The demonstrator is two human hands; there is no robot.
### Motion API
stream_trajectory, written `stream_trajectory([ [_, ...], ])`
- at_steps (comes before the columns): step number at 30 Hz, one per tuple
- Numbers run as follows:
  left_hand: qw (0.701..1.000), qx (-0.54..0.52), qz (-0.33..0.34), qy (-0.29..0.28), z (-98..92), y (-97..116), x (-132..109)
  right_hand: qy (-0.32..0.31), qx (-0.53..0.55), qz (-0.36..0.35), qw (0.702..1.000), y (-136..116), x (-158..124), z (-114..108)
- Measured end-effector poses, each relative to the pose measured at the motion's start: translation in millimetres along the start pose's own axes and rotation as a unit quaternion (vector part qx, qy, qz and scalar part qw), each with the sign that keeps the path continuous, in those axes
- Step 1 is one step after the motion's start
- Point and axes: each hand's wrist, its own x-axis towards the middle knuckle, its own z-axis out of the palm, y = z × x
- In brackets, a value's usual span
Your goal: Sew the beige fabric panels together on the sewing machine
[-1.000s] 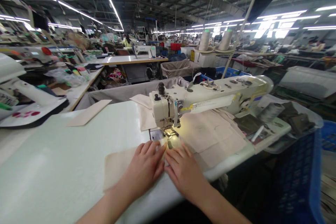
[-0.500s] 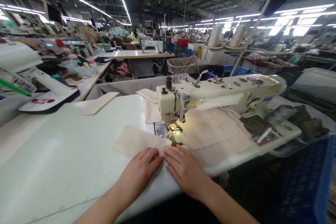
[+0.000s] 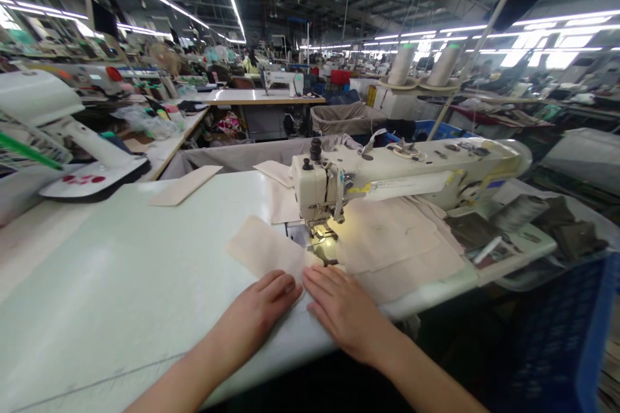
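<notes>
Turning beige fabric piece [image 3: 264,248] farther, left hand [image 3: 256,313] and right hand [image 3: 343,310] flat

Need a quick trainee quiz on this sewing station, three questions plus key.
1. Multiple choice: what colour is the plastic mesh crate beside the table's right end? A blue, B red, C yellow.
2. True or false: the left hand and right hand rest side by side on the pale table top, in front of the cream sewing machine head.
3. Short answer: on which side of the needle area does the stack of beige fabric pieces lie, from the wearer's view?

Key: 1 A; 2 true; 3 right.
</notes>
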Motion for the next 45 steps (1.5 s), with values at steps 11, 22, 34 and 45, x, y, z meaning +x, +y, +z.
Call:
stream_trajectory([
  [11,0.991,-0.118,-0.07,0.011,-18.4,3.8,0.5,0.041,0.011,-0.009,0.999,-1.0,-9.7,-4.9],
  [22,0.974,0.131,-0.184,-0.032,7.8,-40.5,1.7,0.072,0.055,-0.061,0.994,-6.4,-10.2,-3.5],
  [34,0.96,0.239,-0.127,0.067,15.1,-1.3,-29.6,-0.015,0.223,-0.065,0.973,-31.4,42.1,-23.8],
  [45,0.954,0.249,-0.154,0.058,23.0,-7.4,-50.3,-0.092,0.087,-0.062,0.99,-15.4,78.4,29.5],
])
